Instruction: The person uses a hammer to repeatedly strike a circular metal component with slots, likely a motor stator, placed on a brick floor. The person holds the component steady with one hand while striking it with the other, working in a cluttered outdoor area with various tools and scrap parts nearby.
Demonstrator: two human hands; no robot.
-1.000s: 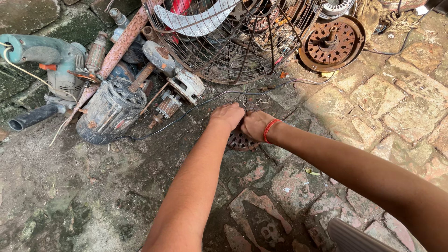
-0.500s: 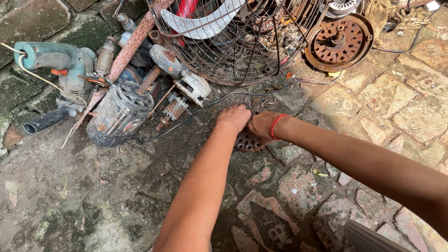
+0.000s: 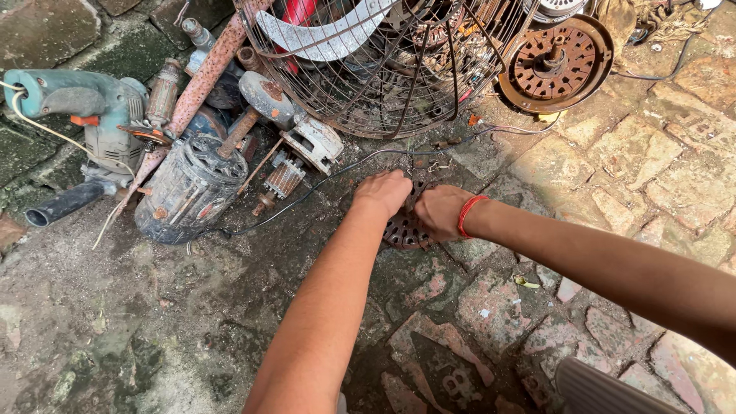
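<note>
Rusty slotted disc [image 3: 400, 230] lies on the brick floor [image 3: 644, 169] w/ both our grips on it: left hand [image 3: 383, 192] and right hand [image 3: 441, 212] curled over its top edge. Risks: sharp rust cutting fingers; black wire [image 3: 337, 170] nearby could snag.

Over the last second the left hand [image 3: 383, 192] and right hand [image 3: 438, 211] have drawn slightly closer together over the rusty slotted motor plate [image 3: 400, 230], so less of that plate shows between them than before. The head view has also drifted, and the pile of scrap now sits a little lower and further right in the picture.
</note>
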